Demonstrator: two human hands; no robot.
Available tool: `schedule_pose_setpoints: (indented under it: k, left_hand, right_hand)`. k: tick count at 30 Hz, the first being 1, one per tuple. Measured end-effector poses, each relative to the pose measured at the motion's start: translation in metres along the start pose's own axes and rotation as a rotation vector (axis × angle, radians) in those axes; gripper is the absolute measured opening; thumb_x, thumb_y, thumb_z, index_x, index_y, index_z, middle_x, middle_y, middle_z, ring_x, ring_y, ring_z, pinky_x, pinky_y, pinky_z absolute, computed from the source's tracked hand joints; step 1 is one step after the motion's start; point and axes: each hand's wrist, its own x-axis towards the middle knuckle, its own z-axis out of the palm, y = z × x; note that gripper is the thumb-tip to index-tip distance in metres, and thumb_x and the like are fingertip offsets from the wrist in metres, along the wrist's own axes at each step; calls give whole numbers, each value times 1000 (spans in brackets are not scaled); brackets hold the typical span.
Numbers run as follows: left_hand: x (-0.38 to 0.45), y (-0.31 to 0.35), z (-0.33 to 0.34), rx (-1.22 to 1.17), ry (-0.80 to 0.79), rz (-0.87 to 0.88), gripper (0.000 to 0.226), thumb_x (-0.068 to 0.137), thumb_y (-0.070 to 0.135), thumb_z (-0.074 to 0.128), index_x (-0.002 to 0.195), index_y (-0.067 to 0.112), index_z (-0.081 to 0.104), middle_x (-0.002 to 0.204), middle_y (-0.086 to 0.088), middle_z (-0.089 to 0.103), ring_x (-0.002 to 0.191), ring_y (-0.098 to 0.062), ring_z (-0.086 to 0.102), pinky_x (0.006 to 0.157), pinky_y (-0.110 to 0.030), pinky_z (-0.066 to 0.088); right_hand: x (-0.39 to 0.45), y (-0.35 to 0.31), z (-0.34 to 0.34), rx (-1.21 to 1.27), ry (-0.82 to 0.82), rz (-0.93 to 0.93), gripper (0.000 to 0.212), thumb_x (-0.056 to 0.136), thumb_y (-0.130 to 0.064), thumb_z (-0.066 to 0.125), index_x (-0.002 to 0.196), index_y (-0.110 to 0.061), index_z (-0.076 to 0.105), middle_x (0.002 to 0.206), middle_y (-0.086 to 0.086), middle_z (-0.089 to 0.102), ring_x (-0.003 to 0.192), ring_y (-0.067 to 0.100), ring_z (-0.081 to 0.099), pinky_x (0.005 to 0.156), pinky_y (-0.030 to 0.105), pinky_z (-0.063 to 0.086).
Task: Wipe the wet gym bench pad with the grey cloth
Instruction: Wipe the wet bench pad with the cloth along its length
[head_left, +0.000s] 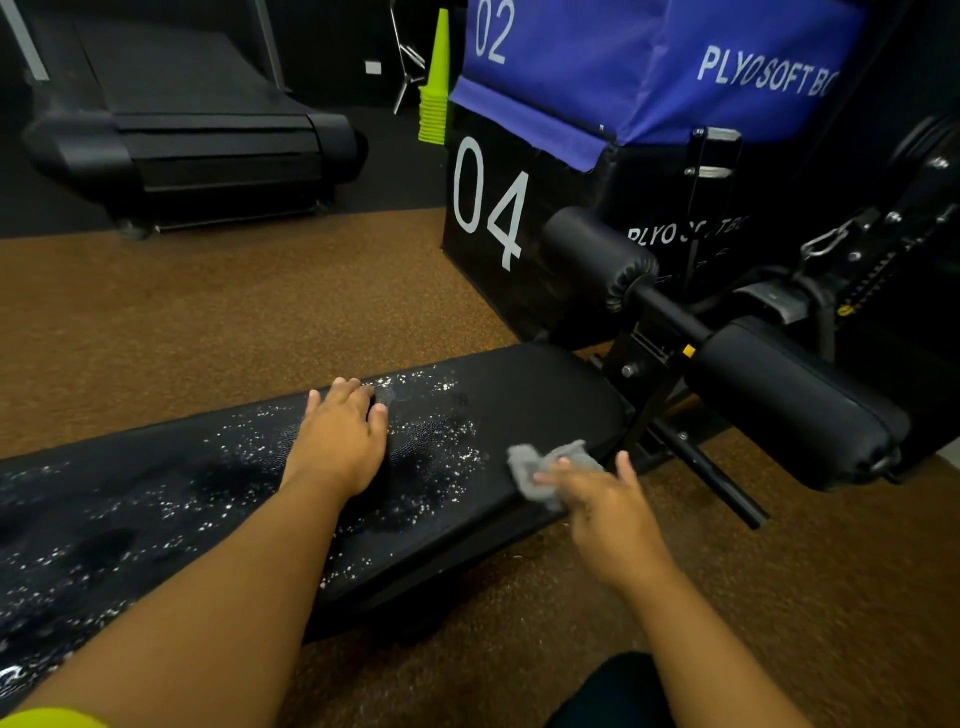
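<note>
- Head view: our left hand (340, 436) lies flat, fingers spread, on the black bench pad (493, 384), which is speckled with droplets.
- Our right hand (597, 499) holds the crumpled grey cloth (540, 467) at the pad's near edge; the hand is blurred, so the grip looks loose.
- Black plyo box (488, 208) stands behind.
</note>
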Motion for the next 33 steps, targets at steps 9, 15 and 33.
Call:
schedule_pose_setpoints:
  k: [9,15,33]
  left_hand:
    - [0,1,0,-1,4,6,49,101,31,26,143,8,37,154,-9,31,146,-19,15,120,-38,0]
    - [2,-1,1,-2,1,5,50,101,32,25,144,8,37,154,-8,30,147,-19,13,120,-37,0]
    - [2,-3,3,-17,6,0,49,101,32,25,143,9,37,154,-7,30,147,-18,14,121,-37,0]
  right_hand:
    - [29,-40,21,-168,-136,56,69,79,-71,18,137,-43,43,154,-9,28,144,14,18,118,43,12]
    - [49,-39,32,-248,-203,157,52,97,-56,21,146,-41,22,159,-9,11,147,15,0,118,43,-6]
    - [56,-65,44,-46,-263,-140,42,103,-27,35,144,-22,37,156,-4,22,146,10,10,116,25,1]
